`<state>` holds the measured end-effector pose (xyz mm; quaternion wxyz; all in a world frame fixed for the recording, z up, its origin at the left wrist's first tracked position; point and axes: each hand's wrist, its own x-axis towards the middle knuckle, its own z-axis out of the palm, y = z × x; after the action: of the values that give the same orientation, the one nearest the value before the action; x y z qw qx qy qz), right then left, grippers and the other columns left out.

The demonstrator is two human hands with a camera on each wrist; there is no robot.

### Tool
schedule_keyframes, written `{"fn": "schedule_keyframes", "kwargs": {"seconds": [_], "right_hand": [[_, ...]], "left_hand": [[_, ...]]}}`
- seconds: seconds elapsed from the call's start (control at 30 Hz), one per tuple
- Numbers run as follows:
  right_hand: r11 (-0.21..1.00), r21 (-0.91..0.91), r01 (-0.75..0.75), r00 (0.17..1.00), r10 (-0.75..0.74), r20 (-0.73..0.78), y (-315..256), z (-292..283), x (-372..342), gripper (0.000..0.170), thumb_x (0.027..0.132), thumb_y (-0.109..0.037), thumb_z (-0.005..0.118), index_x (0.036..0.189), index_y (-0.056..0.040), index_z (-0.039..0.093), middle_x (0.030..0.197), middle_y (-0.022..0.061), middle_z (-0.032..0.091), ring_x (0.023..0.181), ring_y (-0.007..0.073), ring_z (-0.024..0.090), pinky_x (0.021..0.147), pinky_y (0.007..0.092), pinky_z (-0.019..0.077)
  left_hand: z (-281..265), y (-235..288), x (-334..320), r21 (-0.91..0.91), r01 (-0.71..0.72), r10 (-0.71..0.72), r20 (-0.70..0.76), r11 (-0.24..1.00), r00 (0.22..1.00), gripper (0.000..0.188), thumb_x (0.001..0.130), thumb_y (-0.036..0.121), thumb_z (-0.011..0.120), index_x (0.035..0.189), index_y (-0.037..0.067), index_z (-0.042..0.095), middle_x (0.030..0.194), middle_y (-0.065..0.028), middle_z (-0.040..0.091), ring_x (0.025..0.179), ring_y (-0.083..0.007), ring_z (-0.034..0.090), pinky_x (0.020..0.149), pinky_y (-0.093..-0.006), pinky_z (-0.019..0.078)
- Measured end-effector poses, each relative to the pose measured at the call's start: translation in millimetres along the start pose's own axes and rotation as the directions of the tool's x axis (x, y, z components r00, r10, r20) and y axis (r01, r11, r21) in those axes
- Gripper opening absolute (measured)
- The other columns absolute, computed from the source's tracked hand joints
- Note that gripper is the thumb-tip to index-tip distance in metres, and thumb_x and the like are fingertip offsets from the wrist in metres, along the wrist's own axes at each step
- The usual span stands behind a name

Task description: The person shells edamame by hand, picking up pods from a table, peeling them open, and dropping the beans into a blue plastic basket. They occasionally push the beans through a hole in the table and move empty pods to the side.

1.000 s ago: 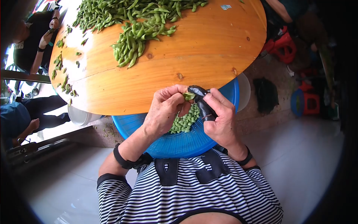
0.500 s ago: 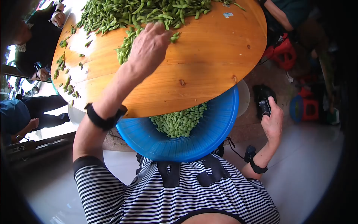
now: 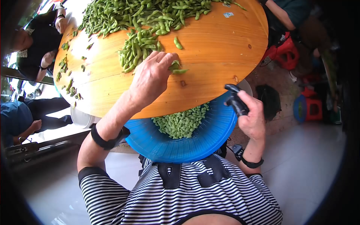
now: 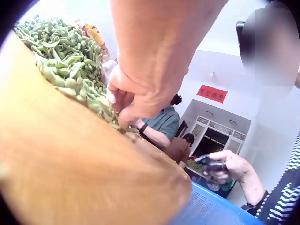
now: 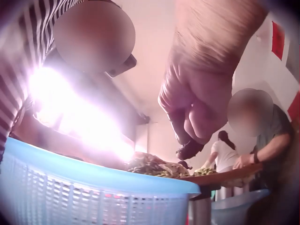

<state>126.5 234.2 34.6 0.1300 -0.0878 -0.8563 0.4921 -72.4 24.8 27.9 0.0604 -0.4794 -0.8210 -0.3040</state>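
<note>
My left hand (image 3: 152, 77) is low over the wooden table (image 3: 210, 56), fingers curled around green soybean pods (image 3: 179, 71) that poke out past the fingertips. A single pod (image 3: 177, 43) lies just beyond. The right hand (image 3: 253, 120) hovers above the right rim of a blue basket (image 3: 225, 127), its fingers loosely bent with nothing between them. Black coverings (image 3: 237, 104) wrap its thumb and forefinger; they also show in the left wrist view. Shelled green beans (image 3: 180, 123) fill the bottom of the basket, part of which the tabletop hides.
A large heap of pods (image 3: 142, 15) covers the table's far side, with a smaller cluster (image 3: 133, 52) nearer. Dark scraps (image 3: 69, 88) lie along the left edge. Other people stand around the table. Red stools (image 3: 287, 52) stand at the right, and a pale bucket (image 3: 80, 118) is under the left edge.
The left hand left the basket for the pods, then drew back toward me with some. The right hand swung out to the right and has come partly back toward the basket.
</note>
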Motion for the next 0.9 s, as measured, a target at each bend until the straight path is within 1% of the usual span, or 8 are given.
{"fn": "schedule_keyframes", "kwargs": {"seconds": [0.07, 0.13, 0.2, 0.27, 0.43, 0.5, 0.6, 0.9], "right_hand": [[0.996, 0.077, -0.054, 0.995, 0.048, 0.084, -7, 15, 7, 0.053, 0.064, 0.007, 0.041, 0.112, 0.0023, 0.062, 0.074, 0.0081, 0.058, 0.063, 0.0129, 0.05, 0.059, 0.0257, 0.0419], [0.965, 0.203, -0.165, 0.982, 0.141, 0.127, -17, 31, 13, 0.052, 0.067, 0.007, 0.041, 0.115, 0.0025, 0.061, 0.074, 0.0064, 0.058, 0.063, 0.0101, 0.048, 0.058, 0.0229, 0.0407], [0.901, 0.354, -0.25, 0.966, 0.206, 0.157, -22, 46, 17, 0.048, 0.072, 0.009, 0.042, 0.116, 0.0026, 0.06, 0.076, 0.0048, 0.059, 0.064, 0.0089, 0.05, 0.059, 0.0217, 0.0416], [0.833, 0.487, -0.263, 0.964, 0.207, 0.166, -23, 55, 16, 0.044, 0.075, 0.009, 0.043, 0.113, 0.0024, 0.061, 0.074, 0.0013, 0.057, 0.064, 0.0066, 0.05, 0.057, 0.0206, 0.0408], [0.642, 0.65, -0.407, 0.913, 0.258, 0.316, -21, 60, 13, 0.036, 0.077, 0.005, 0.04, 0.106, 0.0044, 0.061, 0.068, -0.003, 0.047, 0.055, 0.0024, 0.04, 0.047, 0.0187, 0.0334], [0.529, 0.714, -0.459, 0.889, 0.28, 0.364, -20, 61, 12, 0.036, 0.077, 0.004, 0.039, 0.106, 0.0056, 0.06, 0.067, -0.003, 0.046, 0.054, 0.0021, 0.038, 0.045, 0.0183, 0.0321], [0.528, 0.715, -0.458, 0.889, 0.265, 0.374, -20, 62, 13, 0.038, 0.077, 0.004, 0.035, 0.106, 0.0075, 0.059, 0.065, -0.0031, 0.044, 0.053, 0.0015, 0.036, 0.043, 0.0174, 0.0295], [0.388, 0.777, -0.495, 0.868, 0.24, 0.434, -14, 65, 13, 0.033, 0.081, 0.006, 0.032, 0.102, 0.0057, 0.058, 0.064, -0.0039, 0.042, 0.05, 0.0005, 0.032, 0.041, 0.0169, 0.0266]], "left_hand": [[-2, 5, -5, 0.024, 0.008, -0.008, -0.037, 1.0, 0.999, 0.023, 0.072, -0.007, 0.068, 0.093, 0.002, 0.063, 0.088, -0.009, 0.062, 0.079, -0.0264, 0.062, 0.07, -0.0355, 0.0504], [-8, 16, -9, -0.227, 0.146, -0.143, 0.028, 0.963, 0.989, 0.018, 0.073, -0.003, 0.069, 0.089, 0.003, 0.062, 0.081, -0.0097, 0.061, 0.075, -0.0272, 0.061, 0.065, -0.0351, 0.0494], [-3, 27, -18, -0.329, 0.235, -0.221, 0.081, 0.914, 0.972, 0.02, 0.075, -0.001, 0.072, 0.094, 0.0, 0.065, 0.08, -0.0055, 0.063, 0.065, -0.0172, 0.06, 0.06, -0.0278, 0.0481], [9, 33, -33, -0.734, 0.49, -0.452, 0.277, 0.471, 0.848, 0.023, 0.079, -0.001, 0.071, 0.101, 0.0, 0.066, 0.079, -0.0003, 0.061, 0.063, -0.0079, 0.055, 0.058, -0.0223, 0.0458], [7, 46, -44, -0.701, 0.606, -0.505, 0.394, 0.375, 0.768, 0.027, 0.087, -0.003, 0.064, 0.114, -0.001, 0.062, 0.087, -0.0018, 0.065, 0.071, -0.0055, 0.057, 0.06, -0.0197, 0.0471], [10, 54, -42, -0.825, 0.535, -0.53, 0.375, 0.184, 0.761, 0.028, 0.089, -0.005, 0.06, 0.116, -0.001, 0.058, 0.085, -0.0049, 0.065, 0.073, -0.0074, 0.061, 0.06, -0.0212, 0.0504], [14, 51, -45, -0.842, 0.492, -0.47, 0.349, 0.223, 0.811, 0.024, 0.09, -0.005, 0.058, 0.114, 0.0, 0.056, 0.084, -0.006, 0.065, 0.071, -0.0095, 0.064, 0.058, -0.0225, 0.0527], [14, 56, -46, -0.82, 0.531, -0.491, 0.38, 0.214, 0.784, 0.011, 0.088, -0.004, 0.062, 0.095, 0.001, 0.055, 0.073, -0.0005, 0.061, 0.06, -0.0052, 0.059, 0.05, -0.0189, 0.0471]]}}
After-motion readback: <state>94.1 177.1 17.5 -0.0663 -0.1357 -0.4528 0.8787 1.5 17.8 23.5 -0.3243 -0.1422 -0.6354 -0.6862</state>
